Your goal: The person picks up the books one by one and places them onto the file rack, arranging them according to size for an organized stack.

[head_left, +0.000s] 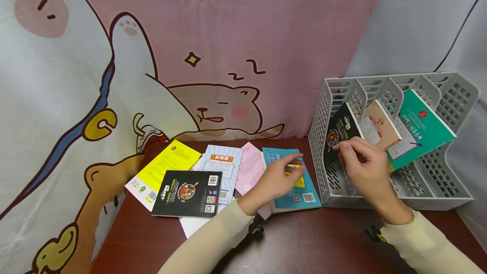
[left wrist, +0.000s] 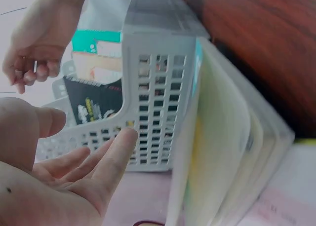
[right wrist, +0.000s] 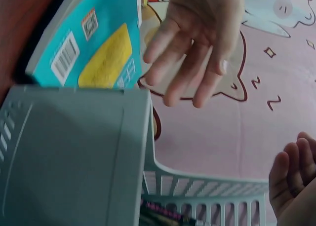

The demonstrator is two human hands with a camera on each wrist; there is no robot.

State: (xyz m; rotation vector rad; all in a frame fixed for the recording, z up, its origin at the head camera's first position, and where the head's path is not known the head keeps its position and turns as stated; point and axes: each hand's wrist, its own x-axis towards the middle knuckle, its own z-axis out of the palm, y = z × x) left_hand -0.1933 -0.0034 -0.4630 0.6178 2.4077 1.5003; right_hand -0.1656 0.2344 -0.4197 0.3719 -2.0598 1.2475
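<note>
My left hand [head_left: 279, 176] hovers over a teal book [head_left: 293, 202] lying at the right end of the spread of books, its fingers apart and nothing between them. Up near the front of a grey plastic file rack [head_left: 323, 138], my right hand [head_left: 361, 162] hangs with loosely curled fingers and holds nothing. Just behind it a black book [head_left: 342, 126] leans in the rack's leftmost compartment. In the left wrist view the right hand [left wrist: 39, 48] is apart from that black book [left wrist: 94, 100]. The right wrist view shows the left hand [right wrist: 195, 51] beside the teal book [right wrist: 84, 43].
A tan book [head_left: 374, 124] and a green book [head_left: 422, 126] stand in other rack compartments. On the brown table [head_left: 296, 244] lie a yellow book [head_left: 171, 160], a second black book [head_left: 186, 193], a pale blue book [head_left: 224, 160] and a pink one [head_left: 249, 166]. A printed curtain [head_left: 296, 54] hangs behind.
</note>
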